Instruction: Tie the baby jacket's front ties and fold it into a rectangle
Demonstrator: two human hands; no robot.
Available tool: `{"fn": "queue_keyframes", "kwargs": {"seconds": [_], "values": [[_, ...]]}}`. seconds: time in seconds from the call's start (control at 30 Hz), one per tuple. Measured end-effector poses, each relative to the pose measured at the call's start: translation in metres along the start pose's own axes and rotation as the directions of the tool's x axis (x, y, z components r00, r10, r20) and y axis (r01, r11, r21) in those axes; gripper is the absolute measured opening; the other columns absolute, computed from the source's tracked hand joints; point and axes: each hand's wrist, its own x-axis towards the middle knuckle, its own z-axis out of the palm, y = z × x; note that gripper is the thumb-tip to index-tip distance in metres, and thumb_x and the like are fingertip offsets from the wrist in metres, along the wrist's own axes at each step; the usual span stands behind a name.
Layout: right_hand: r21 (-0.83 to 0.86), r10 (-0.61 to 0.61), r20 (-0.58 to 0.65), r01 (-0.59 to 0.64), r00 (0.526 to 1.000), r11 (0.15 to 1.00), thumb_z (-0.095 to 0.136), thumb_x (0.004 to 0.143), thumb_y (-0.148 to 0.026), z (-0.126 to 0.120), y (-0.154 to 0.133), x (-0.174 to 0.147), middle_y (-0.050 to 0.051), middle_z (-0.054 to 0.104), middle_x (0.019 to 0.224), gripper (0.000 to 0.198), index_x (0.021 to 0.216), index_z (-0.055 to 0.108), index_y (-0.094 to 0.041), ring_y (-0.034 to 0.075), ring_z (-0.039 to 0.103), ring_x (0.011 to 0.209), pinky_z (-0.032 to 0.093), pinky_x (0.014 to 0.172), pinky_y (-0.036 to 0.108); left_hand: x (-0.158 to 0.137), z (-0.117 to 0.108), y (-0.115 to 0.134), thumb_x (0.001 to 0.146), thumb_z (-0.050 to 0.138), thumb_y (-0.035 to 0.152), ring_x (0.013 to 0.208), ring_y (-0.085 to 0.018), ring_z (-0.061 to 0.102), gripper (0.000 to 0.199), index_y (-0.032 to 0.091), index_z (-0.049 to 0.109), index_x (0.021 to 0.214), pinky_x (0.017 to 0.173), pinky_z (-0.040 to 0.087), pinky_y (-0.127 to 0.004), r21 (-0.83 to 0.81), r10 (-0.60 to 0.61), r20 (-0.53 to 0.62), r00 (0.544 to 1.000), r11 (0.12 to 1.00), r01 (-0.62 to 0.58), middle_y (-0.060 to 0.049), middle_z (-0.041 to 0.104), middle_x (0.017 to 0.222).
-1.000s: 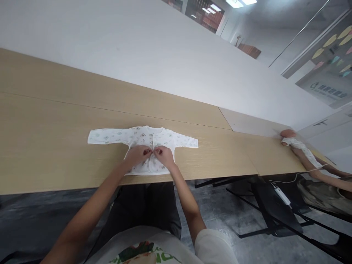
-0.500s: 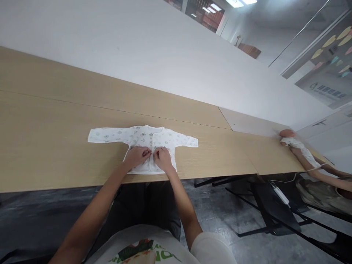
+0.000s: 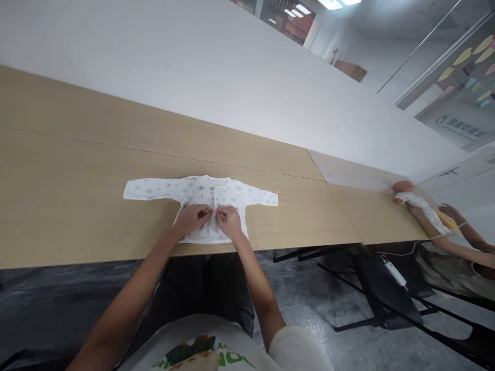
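Note:
A small white baby shirt [image 3: 200,191] with a scattered print lies face up on the table, both long sleeves spread sideways. Its front opening runs down the middle. My left hand [image 3: 192,219] rests on the lower front, with thumb and fingers pinched at the opening's edge. Close beside it, my right hand [image 3: 229,221] pinches the other side of the same opening. The fingertips of both hands nearly meet, and any fastener between them is too small to make out.
The wooden table [image 3: 85,206] runs along a white wall [image 3: 162,67]. At the far right a doll [image 3: 419,203] in white printed clothes lies by another person's arms [image 3: 469,234], near something yellow [image 3: 446,219]. Black folding chairs [image 3: 381,288], one bearing a white power strip [image 3: 395,272], stand below.
My hands and the shirt stay almost in place. At the far right, the other person's hand has come up beside the doll, and something yellow now shows there.

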Motion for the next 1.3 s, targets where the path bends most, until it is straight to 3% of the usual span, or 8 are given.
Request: {"fn": "queue_keyframes", "kwargs": {"seconds": [0.4,0.6,0.9,1.07,1.3], "values": [[0.003,-0.035,-0.011,0.035,0.999,0.999,0.067,0.084,-0.009,0.0070,0.0088,0.0019,0.004,0.076,0.088,0.016,0.089,0.076,-0.021,0.020,0.067,0.090,0.049,0.090,0.032,0.0008,0.0016,-0.0028,0.083,0.052,0.051,0.062,-0.016,0.052,0.036,0.022,0.074,0.088,0.067,0.041,-0.028,0.010,0.001,-0.041,0.999,1.000,-0.001,0.000,0.058,0.061],[-0.031,-0.013,0.003,0.014,1.000,0.999,0.068,0.087,-0.012,0.0040,0.0079,0.0023,0.006,0.074,0.088,0.010,0.089,0.076,-0.018,0.020,0.065,0.091,0.048,0.089,0.030,0.0011,0.0012,-0.0010,0.083,0.052,0.052,0.067,-0.019,0.057,0.037,0.023,0.075,0.087,0.072,0.043,-0.031,0.047,-0.019,-0.029,0.999,0.999,0.021,-0.002,0.066,0.068],[-0.132,-0.071,0.039,0.076,0.997,0.988,0.063,0.092,-0.019,0.0052,0.0060,0.0015,0.006,0.071,0.086,0.015,0.093,0.077,-0.018,0.020,0.063,0.090,0.045,0.089,0.032,0.0021,0.0012,-0.0019,0.084,0.050,0.049,0.084,-0.023,0.064,0.036,0.023,0.075,0.088,0.082,0.047,-0.034,0.033,-0.010,0.002,1.000,0.999,0.010,-0.006,0.075,0.090],[-0.144,-0.093,0.037,0.097,0.995,0.985,0.062,0.095,-0.026,0.0063,0.0080,0.0010,0.007,0.071,0.083,0.019,0.095,0.078,-0.017,0.020,0.063,0.088,0.045,0.088,0.031,0.0024,0.0021,-0.0023,0.084,0.051,0.049,0.082,-0.023,0.064,0.038,0.023,0.075,0.095,0.081,0.046,-0.034,0.066,-0.043,-0.008,0.999,0.997,0.043,-0.006,0.075,0.088],[-0.071,-0.084,0.027,0.086,0.996,0.994,0.065,0.092,-0.022,0.0083,0.0101,0.0030,0.006,0.074,0.085,0.014,0.098,0.077,-0.019,0.020,0.065,0.088,0.046,0.090,0.032,0.0029,0.0046,0.0007,0.086,0.049,0.046,0.082,-0.023,0.063,0.035,0.023,0.073,0.097,0.077,0.045,-0.032,0.139,-0.072,-0.016,0.997,0.988,0.074,-0.005,0.072,0.085]]}}
